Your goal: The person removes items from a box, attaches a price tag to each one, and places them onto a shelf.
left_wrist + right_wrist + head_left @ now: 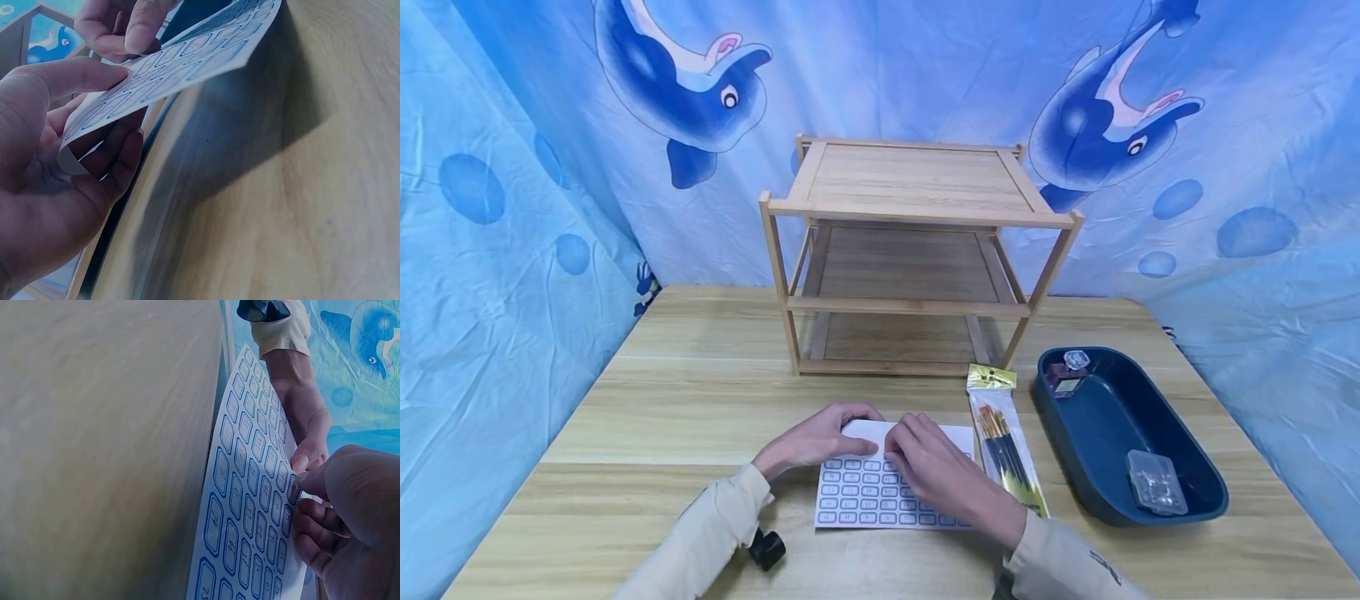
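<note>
A white sheet of sticker labels (868,492), printed with rows of blue-framed numbers, is held slightly raised above the table. My left hand (823,435) grips its far left part, the thumb on top and the fingers beneath, as the left wrist view shows. The curled fingers of my right hand (936,462) pinch at a label near the upper rows, close to the left thumb. In the right wrist view, the right thumb and forefinger (312,481) meet at that label; whether it has lifted from the sheet cannot be told.
A pack of paintbrushes (1003,446) lies right of the sheet. Beyond it stands a dark blue basin (1105,442) with a clear plastic case (1156,482) and small items inside. A three-tier wooden rack (917,217) stands at the back, before a blue dolphin curtain (910,67).
</note>
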A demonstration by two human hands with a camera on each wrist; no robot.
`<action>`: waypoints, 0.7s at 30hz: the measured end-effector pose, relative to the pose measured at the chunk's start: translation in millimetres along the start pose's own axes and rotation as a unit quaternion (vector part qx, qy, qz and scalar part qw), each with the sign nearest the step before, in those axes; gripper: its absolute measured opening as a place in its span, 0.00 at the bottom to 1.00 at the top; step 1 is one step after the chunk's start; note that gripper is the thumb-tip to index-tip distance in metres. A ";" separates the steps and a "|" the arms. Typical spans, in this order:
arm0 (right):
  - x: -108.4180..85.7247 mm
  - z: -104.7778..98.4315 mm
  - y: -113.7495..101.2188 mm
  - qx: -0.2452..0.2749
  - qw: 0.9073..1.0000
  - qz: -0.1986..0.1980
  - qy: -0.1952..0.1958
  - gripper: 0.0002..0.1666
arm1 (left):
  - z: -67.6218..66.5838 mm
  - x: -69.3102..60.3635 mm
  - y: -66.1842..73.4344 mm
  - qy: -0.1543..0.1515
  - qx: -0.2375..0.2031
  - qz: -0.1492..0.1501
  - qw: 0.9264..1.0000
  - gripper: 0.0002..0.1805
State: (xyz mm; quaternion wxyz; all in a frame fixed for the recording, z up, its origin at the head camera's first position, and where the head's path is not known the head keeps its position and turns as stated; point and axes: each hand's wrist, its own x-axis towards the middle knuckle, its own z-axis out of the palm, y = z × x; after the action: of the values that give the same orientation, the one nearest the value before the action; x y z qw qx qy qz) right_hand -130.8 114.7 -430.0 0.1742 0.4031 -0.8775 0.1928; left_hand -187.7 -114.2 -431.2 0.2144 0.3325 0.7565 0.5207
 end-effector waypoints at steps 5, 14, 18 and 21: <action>-0.3 0.4 0.3 0.001 1.000 -0.004 0.004 0.07 | -0.4 0.2 -1.0 0.003 0.005 -0.002 1.000 0.15; -0.1 -0.4 0.0 0.008 1.000 -0.001 0.001 0.06 | -1.2 -0.8 -2.1 0.007 0.008 -0.004 1.000 0.15; -0.5 -0.5 0.3 0.016 1.000 0.003 0.005 0.06 | -1.7 -1.3 -2.3 0.007 0.007 -0.005 1.000 0.16; -1.1 -0.7 0.4 0.024 1.000 0.009 0.005 0.07 | -1.9 -1.5 -2.8 0.009 0.010 -0.004 1.000 0.16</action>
State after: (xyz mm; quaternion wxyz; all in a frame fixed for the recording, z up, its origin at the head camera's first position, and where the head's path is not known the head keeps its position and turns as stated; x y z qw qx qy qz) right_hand -130.4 116.0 -430.1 0.1672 0.3985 -0.8753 0.2170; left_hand -188.7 -117.1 -433.2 0.2067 0.3269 0.7648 0.5153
